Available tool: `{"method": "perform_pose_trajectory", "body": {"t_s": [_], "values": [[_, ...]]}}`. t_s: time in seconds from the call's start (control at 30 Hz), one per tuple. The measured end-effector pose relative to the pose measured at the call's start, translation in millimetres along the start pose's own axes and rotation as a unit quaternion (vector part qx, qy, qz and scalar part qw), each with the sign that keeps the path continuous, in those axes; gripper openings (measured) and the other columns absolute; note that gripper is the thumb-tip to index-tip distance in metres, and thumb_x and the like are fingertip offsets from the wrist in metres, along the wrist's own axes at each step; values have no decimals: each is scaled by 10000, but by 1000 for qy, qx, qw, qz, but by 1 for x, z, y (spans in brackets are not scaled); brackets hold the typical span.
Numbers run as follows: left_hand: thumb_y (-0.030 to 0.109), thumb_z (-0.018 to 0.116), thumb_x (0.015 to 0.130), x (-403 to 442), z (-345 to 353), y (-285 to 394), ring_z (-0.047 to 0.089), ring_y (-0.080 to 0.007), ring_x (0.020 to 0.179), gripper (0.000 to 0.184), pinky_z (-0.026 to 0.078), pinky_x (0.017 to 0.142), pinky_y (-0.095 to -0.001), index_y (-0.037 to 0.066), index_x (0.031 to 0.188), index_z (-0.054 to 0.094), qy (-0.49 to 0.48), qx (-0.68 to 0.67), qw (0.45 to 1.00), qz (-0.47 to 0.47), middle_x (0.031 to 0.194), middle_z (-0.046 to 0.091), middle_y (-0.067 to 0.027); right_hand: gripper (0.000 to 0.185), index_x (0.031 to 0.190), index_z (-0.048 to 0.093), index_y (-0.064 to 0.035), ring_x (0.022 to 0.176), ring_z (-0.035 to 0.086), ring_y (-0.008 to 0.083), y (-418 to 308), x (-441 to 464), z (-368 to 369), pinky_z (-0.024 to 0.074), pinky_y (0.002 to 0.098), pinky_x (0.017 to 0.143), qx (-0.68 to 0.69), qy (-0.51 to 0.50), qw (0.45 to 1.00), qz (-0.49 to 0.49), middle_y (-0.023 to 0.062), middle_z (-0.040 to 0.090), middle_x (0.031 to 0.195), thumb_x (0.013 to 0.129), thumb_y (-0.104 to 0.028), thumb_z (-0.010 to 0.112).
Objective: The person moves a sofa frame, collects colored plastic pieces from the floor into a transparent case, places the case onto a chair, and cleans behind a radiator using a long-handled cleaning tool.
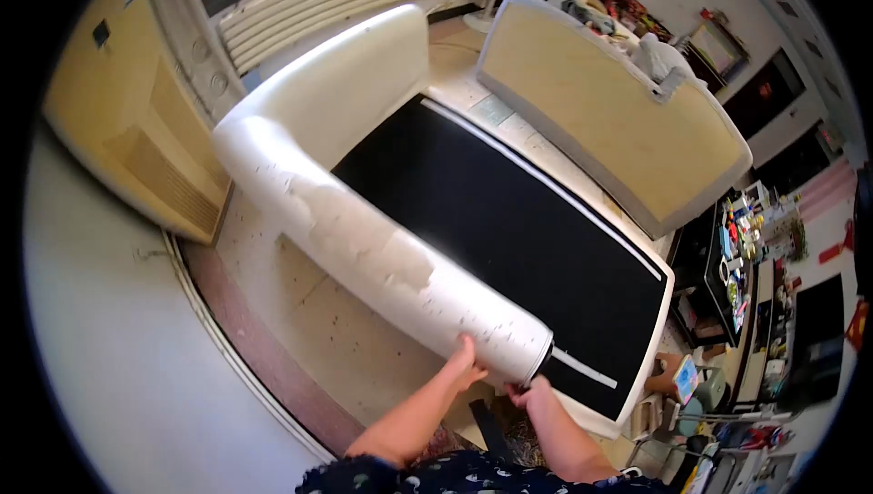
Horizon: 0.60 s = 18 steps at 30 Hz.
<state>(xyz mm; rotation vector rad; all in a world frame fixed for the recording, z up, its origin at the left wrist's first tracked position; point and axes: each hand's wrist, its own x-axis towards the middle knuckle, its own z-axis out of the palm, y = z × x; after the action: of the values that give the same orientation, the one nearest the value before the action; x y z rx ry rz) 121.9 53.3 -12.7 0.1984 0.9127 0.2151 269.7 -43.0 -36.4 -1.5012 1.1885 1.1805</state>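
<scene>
A white sofa [473, 294] without seat cushions stands before me, its leather cover peeling and marked along the back. My left hand [466, 367] is at the lower outer side of this back, thumb laid on the cover and fingers curled at the underside, partly hidden. Close to its right, my right hand [530, 392] is closed at the bottom corner of the sofa's end, by the dark edge trim. What its fingers pinch is too small to make out. A black fabric base [500, 212] with pale strips lies inside the frame.
A second upholstered piece [609, 112] stands tipped with its tan underside showing. A radiator [346, 3] runs under the window, and a tall beige cabinet unit [136, 103] is at left. Cluttered shelves [727, 267] and stools [668, 380] are to the right.
</scene>
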Motion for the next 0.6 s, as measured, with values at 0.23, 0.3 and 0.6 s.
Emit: {"method": "perform_pose_trajectory", "body": {"t_s": [0.23, 0.3, 0.6], "values": [[610, 80, 729, 62, 81, 22, 277, -262, 1135, 729, 208, 920, -400, 99, 1236, 198, 67, 39, 996, -38, 1256, 251, -118, 210, 859, 516, -68, 774, 508, 211, -79, -16, 9, 448, 351, 612, 51, -204, 958, -195, 71, 532, 874, 721, -224, 490], [604, 108, 736, 42, 84, 17, 310, -275, 1116, 724, 224, 915, -380, 85, 1221, 249, 76, 58, 994, -59, 1241, 279, -130, 418, 1063, 353, 0, 905, 455, 272, -85, -13, -4, 419, 387, 759, 157, -233, 938, -206, 160, 415, 1056, 789, -305, 433], [407, 311, 768, 53, -109, -108, 442, -332, 955, 495, 335, 832, -353, -14, 939, 505, 48, 579, 805, 123, 997, 480, -215, 483, 1169, 218, -3, 1023, 402, 304, -51, -40, -40, 360, 386, 844, -183, -139, 946, -229, 215, 383, 1111, 815, -279, 395]]}}
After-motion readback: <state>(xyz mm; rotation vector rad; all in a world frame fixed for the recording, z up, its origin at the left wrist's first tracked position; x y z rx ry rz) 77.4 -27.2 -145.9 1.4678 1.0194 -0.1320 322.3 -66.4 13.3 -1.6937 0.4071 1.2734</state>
